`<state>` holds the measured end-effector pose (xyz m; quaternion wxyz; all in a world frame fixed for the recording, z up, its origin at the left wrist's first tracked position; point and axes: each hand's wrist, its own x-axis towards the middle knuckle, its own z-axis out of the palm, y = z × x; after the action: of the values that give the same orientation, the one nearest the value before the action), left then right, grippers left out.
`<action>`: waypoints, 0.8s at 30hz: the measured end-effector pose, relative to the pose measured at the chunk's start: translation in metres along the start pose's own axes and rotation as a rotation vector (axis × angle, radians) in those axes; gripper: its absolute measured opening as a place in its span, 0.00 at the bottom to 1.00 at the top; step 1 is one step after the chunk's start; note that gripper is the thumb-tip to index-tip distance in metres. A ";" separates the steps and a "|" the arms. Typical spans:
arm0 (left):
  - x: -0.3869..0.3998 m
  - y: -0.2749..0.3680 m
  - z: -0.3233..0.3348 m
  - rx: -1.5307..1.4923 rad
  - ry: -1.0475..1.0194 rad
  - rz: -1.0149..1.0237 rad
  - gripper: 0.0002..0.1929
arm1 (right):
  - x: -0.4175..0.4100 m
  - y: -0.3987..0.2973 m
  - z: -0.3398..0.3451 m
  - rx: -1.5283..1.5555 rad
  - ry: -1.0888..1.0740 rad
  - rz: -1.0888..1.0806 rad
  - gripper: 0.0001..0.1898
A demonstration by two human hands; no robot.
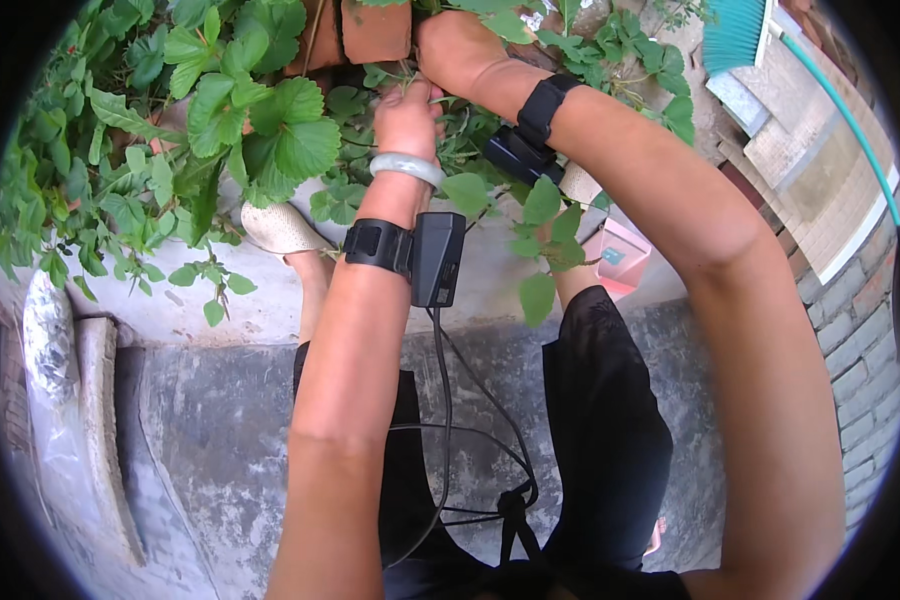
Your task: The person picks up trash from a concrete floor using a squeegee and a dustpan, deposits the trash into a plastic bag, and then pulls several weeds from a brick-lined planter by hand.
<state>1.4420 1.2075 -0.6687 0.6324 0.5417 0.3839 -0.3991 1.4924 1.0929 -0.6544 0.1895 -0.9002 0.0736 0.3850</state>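
Note:
My left hand [409, 120], with a pale bangle [407, 167] on its wrist, reaches into green plants just below an orange brick [376, 31]. Its fingers are curled at a thin green stem [403, 69]; the grip itself is partly hidden. Right beside it, my right hand [457, 52] is bent down among the leaves, and its fingers are hidden from view. Broad toothed leaves [300, 142] spread left of my hands. Each wrist bears a black strap with a black device, the left one [437, 259] trailing a cable.
A pink container [619, 255] stands right of my feet on the concrete ledge [195, 300]. At the upper right lies a teal broom [739, 34] with a long handle. A clear plastic bag [49, 352] and a narrow stone slab [99, 390] are at the left. Cables hang between my legs.

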 end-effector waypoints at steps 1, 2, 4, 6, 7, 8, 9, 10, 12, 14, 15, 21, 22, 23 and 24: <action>0.000 0.000 0.001 -0.005 -0.008 -0.020 0.10 | 0.001 0.001 0.001 -0.006 0.008 -0.006 0.11; -0.001 0.000 0.001 -0.019 0.001 -0.011 0.10 | 0.002 0.002 0.002 0.005 -0.011 -0.007 0.11; -0.002 0.001 0.003 0.003 0.019 -0.057 0.10 | 0.004 0.004 0.004 0.060 0.047 -0.054 0.11; -0.005 0.003 0.006 -0.024 0.040 -0.046 0.10 | 0.005 0.006 0.006 0.045 0.044 -0.063 0.11; -0.007 0.004 0.008 -0.027 0.047 -0.065 0.10 | 0.005 0.008 0.006 0.027 0.045 -0.074 0.11; -0.009 0.005 0.010 -0.037 0.060 -0.047 0.10 | 0.003 0.009 0.006 0.026 0.044 -0.075 0.11; -0.012 0.007 0.013 -0.031 0.078 -0.039 0.09 | 0.002 0.011 0.005 0.038 -0.001 -0.081 0.10; -0.018 0.007 0.015 -0.031 0.081 -0.010 0.08 | -0.001 0.012 0.005 0.050 -0.046 -0.087 0.10; -0.034 0.009 0.018 -0.074 0.057 -0.060 0.08 | -0.011 0.013 0.003 0.034 0.059 -0.112 0.10; -0.052 0.012 0.023 -0.108 0.034 -0.047 0.07 | -0.024 0.013 -0.001 0.068 0.085 -0.053 0.08; -0.062 0.014 0.026 -0.126 0.052 -0.028 0.07 | -0.031 0.012 -0.004 0.072 0.149 -0.092 0.08; -0.120 0.032 0.019 0.041 -0.033 0.105 0.11 | -0.085 0.002 -0.020 0.207 0.481 -0.077 0.07; -0.120 0.036 0.018 0.066 -0.047 -0.024 0.11 | -0.089 0.001 -0.023 0.221 0.479 -0.009 0.08; -0.127 0.038 0.019 0.033 -0.083 0.061 0.11 | -0.095 0.000 -0.026 0.236 0.424 0.111 0.10; -0.131 0.041 0.018 0.054 -0.051 0.034 0.11 | -0.101 -0.002 -0.029 0.229 0.491 0.073 0.11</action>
<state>1.4300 1.2049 -0.5311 0.6336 0.5549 0.3475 -0.4121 1.4424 1.0817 -0.5631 0.2527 -0.9360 0.1928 0.1511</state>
